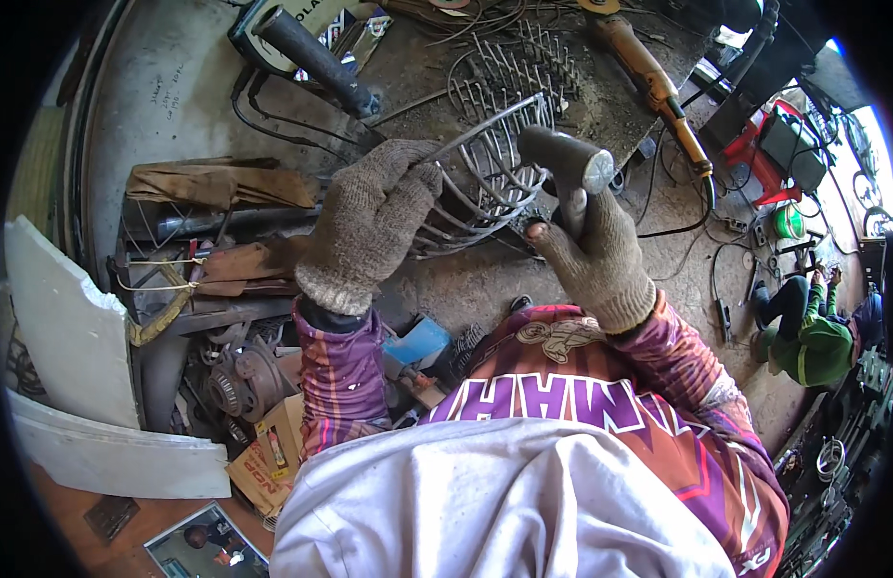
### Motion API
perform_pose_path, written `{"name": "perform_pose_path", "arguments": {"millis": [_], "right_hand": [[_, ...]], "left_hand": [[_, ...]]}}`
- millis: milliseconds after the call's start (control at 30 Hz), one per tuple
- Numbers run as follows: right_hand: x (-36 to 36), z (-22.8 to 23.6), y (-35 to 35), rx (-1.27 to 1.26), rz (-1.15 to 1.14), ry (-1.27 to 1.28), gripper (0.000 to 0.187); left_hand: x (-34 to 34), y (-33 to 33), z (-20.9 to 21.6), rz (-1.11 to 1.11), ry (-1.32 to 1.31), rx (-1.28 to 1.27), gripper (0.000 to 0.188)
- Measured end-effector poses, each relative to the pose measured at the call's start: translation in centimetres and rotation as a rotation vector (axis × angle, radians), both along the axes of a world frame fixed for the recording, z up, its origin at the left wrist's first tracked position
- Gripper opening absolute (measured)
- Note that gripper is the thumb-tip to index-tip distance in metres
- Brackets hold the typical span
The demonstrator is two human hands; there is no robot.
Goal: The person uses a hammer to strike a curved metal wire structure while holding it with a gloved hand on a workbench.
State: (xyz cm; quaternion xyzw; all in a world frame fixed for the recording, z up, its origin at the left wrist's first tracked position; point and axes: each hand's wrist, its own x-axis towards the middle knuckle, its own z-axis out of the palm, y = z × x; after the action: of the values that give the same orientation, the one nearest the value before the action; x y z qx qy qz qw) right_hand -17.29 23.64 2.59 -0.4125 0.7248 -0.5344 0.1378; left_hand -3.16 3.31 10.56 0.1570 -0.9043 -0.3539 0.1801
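One left hand (371, 220) pinches a metal basket (492, 175), the right hand (608, 262) clasps a hammer (565, 157)

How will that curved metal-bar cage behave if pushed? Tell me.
The cage is likely stiff: its bars hold a curve beyond the left hand. Open gaps suggest it is light for its size. Its rounded side might rock when pushed.
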Motion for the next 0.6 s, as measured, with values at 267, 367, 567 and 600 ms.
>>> {"name": "perform_pose_path", "arguments": {"millis": [267, 367, 567, 600], "right_hand": [[0.0, 0.7, -3.3, -0.06, -0.082, -0.025, 0.065], [-0.4, 0.2, -4.4, -0.191, -0.057, -0.027, 0.062], [-0.4, 0.9, -4.5, -0.194, 0.027, -0.221, 0.052], [-0.4, 0.9, -4.2, -0.188, 0.054, -0.281, 0.05]], "left_hand": [[0.3, -0.7, 0.0, 0.082, 0.066, 0.5, 0.025], [0.4, -1.1, -0.2, 0.133, 0.091, 0.346, 0.023], [0.4, -2.7, -1.0, 0.135, 0.036, 0.204, 0.018], [0.4, -2.7, -1.0, 0.136, 0.037, 0.203, 0.018]]}}
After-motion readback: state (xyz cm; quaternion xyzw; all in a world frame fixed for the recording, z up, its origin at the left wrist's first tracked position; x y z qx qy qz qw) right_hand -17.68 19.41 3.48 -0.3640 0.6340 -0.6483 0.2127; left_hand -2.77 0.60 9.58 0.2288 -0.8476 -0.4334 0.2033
